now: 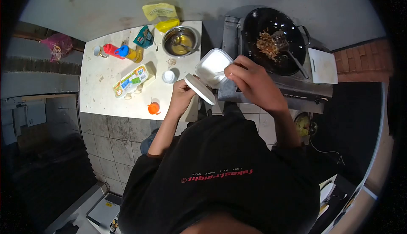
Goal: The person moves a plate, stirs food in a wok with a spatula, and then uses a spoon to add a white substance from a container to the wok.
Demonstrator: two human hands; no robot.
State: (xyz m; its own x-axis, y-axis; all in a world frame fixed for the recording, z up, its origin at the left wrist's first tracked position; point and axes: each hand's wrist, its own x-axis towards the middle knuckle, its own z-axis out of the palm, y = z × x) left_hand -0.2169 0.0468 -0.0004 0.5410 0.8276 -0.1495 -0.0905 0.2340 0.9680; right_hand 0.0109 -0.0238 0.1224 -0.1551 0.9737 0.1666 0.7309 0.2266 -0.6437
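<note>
A square white tub [202, 66] of white grainy stuff is tilted in front of me, between the table and the stove. Its white lid [200, 89] hangs at the tub's near left edge, gripped by my left hand [181, 97]. Whether those fingers also support the tub is hidden. My right hand [252, 81] is closed, its fingertips at the tub's right rim; what they pinch is too small to tell. Behind it, a black wok [254, 22] on the stove [231, 43] contains browned shredded food [267, 43] and a metal spatula [296, 62].
The white table [95, 100] bears a metal bowl [165, 47] with yellow liquid and a ladle, an egg carton [131, 81], red [112, 50] and yellow bottles [135, 56], a small white jar [168, 77] and an orange cap [153, 108]. A white board [324, 66] lies right of the wok.
</note>
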